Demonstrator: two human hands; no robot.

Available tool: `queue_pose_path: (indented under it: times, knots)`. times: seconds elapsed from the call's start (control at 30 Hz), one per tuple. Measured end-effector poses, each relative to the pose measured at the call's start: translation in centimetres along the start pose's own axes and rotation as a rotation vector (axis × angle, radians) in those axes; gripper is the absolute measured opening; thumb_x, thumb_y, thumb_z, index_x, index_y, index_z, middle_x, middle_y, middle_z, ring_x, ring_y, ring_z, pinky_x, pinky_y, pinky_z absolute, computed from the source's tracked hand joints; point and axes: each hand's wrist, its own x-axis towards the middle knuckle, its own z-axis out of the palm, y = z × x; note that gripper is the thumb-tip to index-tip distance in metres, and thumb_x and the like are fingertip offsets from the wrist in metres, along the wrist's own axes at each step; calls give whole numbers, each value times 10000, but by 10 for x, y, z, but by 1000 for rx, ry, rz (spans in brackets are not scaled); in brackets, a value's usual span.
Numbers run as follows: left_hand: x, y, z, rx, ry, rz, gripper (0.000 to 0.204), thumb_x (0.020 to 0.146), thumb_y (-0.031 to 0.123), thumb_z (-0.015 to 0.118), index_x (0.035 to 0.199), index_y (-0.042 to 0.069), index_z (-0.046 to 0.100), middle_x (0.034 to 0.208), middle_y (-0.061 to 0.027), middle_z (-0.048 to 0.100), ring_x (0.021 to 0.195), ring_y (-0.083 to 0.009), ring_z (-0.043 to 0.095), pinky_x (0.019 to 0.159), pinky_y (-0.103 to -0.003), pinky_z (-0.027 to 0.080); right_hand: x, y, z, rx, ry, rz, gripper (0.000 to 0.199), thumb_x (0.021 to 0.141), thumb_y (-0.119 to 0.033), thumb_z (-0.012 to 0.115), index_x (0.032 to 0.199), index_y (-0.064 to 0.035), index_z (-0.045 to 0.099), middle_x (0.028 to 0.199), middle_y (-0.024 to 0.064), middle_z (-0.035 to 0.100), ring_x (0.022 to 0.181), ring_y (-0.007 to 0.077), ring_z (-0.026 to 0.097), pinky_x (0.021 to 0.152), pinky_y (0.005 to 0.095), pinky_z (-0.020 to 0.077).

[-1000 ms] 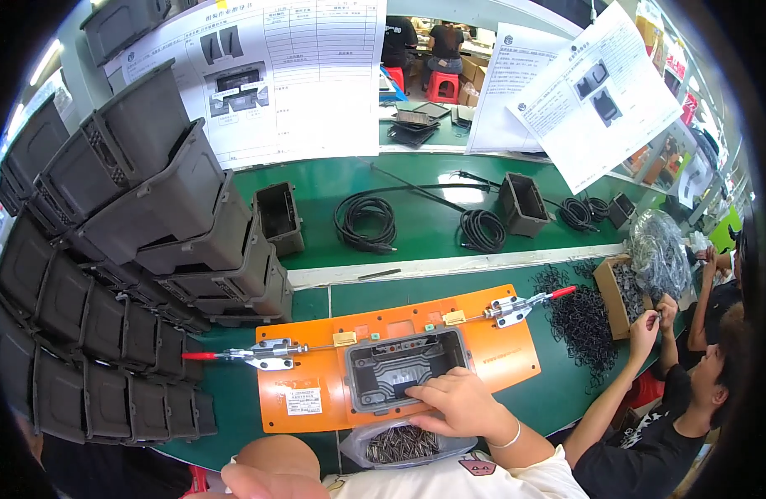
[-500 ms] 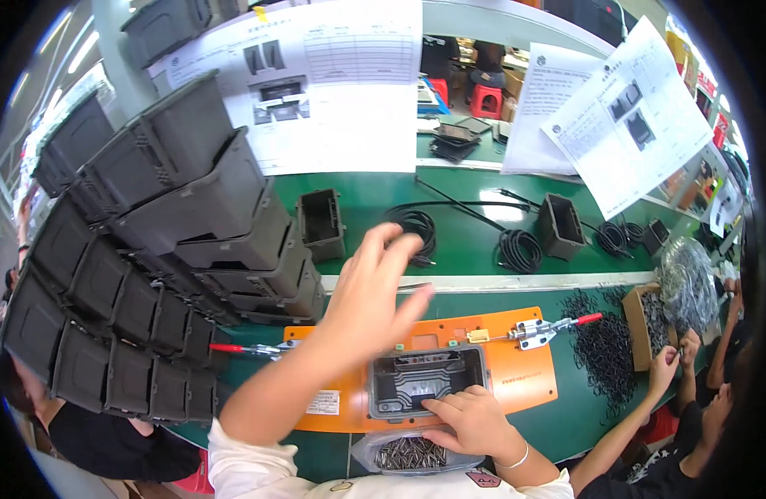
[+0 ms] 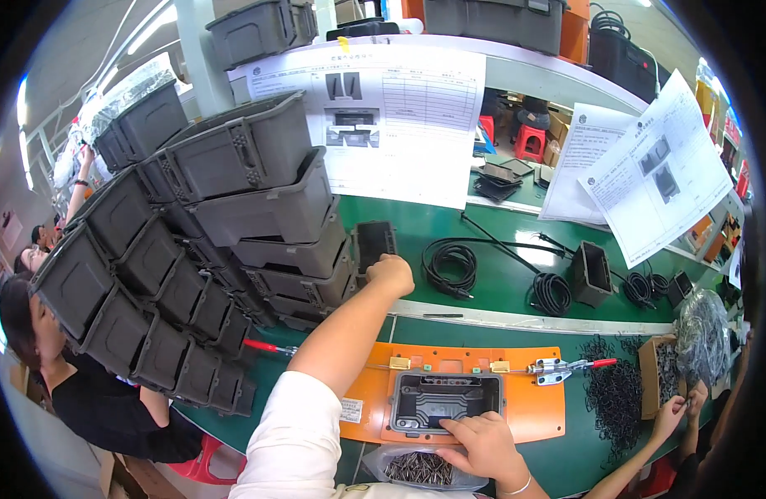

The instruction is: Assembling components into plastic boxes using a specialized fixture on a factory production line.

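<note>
My left hand (image 3: 391, 275) is stretched far forward to a small black bin (image 3: 374, 239) beside the stacked boxes. Its fingers are curled and partly hidden at the bin's near side, so what they hold does not show. My right hand (image 3: 487, 442) rests over the near right rim of an open dark grey housing (image 3: 448, 393), fingers extended inside and thumb apart outside. By those fingertips is a small dark blue piece. The housing sits in an orange fixture plate (image 3: 532, 402) with a red-handled toggle clamp (image 3: 552, 369) on the right.
Stacked grey boxes (image 3: 262, 200) tower on the left. Near me lies a plastic bag of screws (image 3: 420, 468). Coiled black cables (image 3: 449, 270), another bin (image 3: 592, 273) and a pile of black loops (image 3: 609, 399) lie rightward. Another person's hands (image 3: 682, 406) work by a cardboard box (image 3: 654, 374).
My left hand has gone from above the fixture, fingers spread, forward to the small black bin, and its fingers have curled. My right hand stays on the housing. The view has shifted.
</note>
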Motion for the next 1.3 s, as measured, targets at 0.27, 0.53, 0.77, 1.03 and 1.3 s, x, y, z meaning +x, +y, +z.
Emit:
queue_pose_path:
  times: [0.27, 0.53, 0.77, 1.03, 1.3]
  knots:
    - [-33, 12, 10, 236, 254, 385, 169, 819, 178, 644, 921, 59, 708, 1045, -174, 674, 1011, -321, 639, 831, -482, 449, -1, -1, 1, -20, 17, 1, 426, 761, -395, 713, 1028, -66, 670, 735, 41, 640, 639, 205, 618, 622, 334, 401]
    - [-61, 22, -5, -271, -8, 850, 485, 746, 140, 730, 1196, 33, 582, 1030, -200, 669, 978, -370, 642, 812, -436, 520, -3, 0, 2, -22, 9, 22, 431, 737, -397, 721, 1018, -74, 673, 722, 25, 636, 663, 203, 622, 643, 335, 393]
    - [-71, 21, -4, 172, -175, 953, 624, 679, 160, 744, 1271, 120, 552, 1050, -103, 666, 1065, -311, 604, 1000, -581, 338, -1, 0, -1, -28, -6, 9, 428, 752, -389, 716, 1024, -62, 667, 744, 44, 644, 650, 212, 620, 628, 339, 398]
    - [-58, 1, 6, 165, -93, 899, 251, 733, 59, 623, 973, 99, 682, 975, -140, 689, 1017, -329, 635, 1020, -656, 286, -1, -3, 1, -10, 30, 21, 415, 727, -374, 726, 1005, -70, 672, 740, 30, 653, 670, 213, 624, 642, 342, 394]
    - [-96, 24, -6, 16, 105, 934, 109, 766, 117, 667, 847, 73, 609, 803, -134, 673, 866, -318, 646, 823, -474, 366, 0, -3, 0, -14, 34, 3, 404, 756, -362, 718, 1020, -60, 666, 738, 41, 636, 644, 211, 613, 622, 338, 398]
